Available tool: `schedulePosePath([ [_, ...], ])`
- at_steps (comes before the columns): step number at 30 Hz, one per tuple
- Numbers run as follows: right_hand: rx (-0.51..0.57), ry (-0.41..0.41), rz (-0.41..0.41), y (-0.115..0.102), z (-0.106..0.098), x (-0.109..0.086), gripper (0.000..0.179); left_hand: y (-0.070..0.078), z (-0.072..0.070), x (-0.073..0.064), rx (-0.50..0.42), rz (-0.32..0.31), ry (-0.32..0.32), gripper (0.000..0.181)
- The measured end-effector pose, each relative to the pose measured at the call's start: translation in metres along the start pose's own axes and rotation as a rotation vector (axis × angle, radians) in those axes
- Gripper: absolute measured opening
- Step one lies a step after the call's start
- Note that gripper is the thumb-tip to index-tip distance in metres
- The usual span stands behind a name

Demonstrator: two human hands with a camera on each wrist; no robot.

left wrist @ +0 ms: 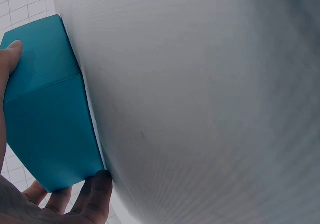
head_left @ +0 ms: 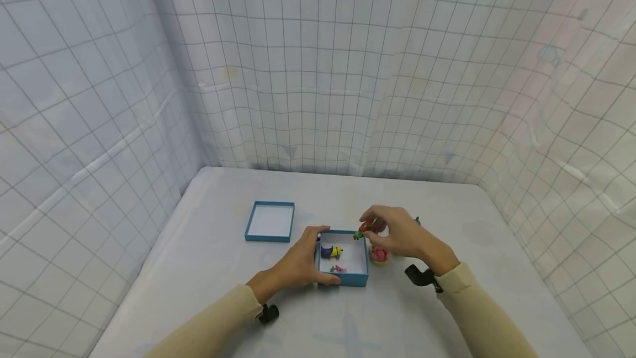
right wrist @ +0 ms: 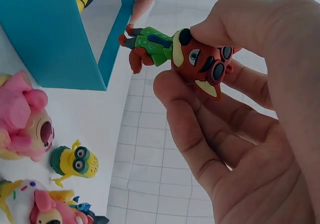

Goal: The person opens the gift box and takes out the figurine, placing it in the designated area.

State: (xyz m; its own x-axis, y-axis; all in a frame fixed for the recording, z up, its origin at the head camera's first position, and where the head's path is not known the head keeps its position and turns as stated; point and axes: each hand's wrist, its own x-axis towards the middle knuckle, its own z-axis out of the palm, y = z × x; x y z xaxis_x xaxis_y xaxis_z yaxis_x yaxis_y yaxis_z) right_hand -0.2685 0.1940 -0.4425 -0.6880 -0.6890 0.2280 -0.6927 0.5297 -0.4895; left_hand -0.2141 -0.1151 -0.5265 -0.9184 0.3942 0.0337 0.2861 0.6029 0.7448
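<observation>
My left hand grips an open blue box from its left side, thumb on the near wall and fingers toward the far one. The left wrist view shows the teal outer walls of this box. Inside lie a yellow-and-dark-blue figurine and a small pink figurine. Between thumb and fingers my right hand pinches a fox figurine by its head. The fox wears a green shirt and dark glasses; its feet point toward the box, over the box's far right corner in the head view.
A matching blue lid with a white inside lies behind and left of the box. Right of the box are a pink bear figurine, a yellow goggled figurine and more small figurines. Grid-patterned white curtains surround the white table.
</observation>
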Motion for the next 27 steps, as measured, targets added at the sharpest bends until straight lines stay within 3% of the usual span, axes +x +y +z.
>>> schedulePosePath([
  [12,-0.045,0.106,-0.001,0.013,-0.011,-0.009,0.018,-0.002,0.001,0.000,-0.011,-0.006,-0.004,0.128],
  [27,-0.059,0.138,0.054,0.020,-0.024,-0.020,0.022,-0.005,0.001,0.000,-0.006,0.000,-0.012,0.129],
])
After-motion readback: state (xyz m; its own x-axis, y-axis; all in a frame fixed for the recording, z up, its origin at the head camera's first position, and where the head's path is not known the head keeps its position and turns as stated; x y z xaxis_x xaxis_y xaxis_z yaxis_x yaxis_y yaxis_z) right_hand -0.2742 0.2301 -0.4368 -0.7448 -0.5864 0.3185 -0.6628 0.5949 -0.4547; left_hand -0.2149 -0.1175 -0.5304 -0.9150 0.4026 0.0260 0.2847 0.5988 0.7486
